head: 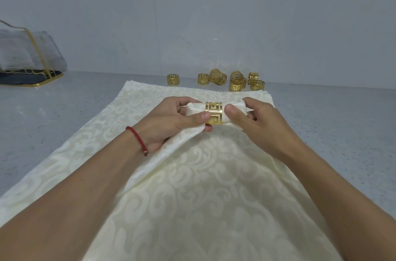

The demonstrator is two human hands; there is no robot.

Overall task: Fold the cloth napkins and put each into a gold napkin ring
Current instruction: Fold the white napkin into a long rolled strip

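Note:
A folded cream napkin (194,108) passes through a gold napkin ring (213,113) held above the table's middle. My left hand (171,120) grips the napkin's left end, with its thumb against the ring's lower left edge. My right hand (255,119) pinches the napkin just right of the ring. Part of the napkin hangs down from my left hand toward me. Under both hands lies a large flat stack of cream patterned napkins (192,185). My left wrist wears a red cord bracelet (138,139).
Several loose gold rings (233,81) lie along the wall behind the stack, one (173,79) apart at the left. A gold wire holder with clear bagged cloth (27,55) stands on a dark tray at far left. Grey tabletop (332,132) on both sides.

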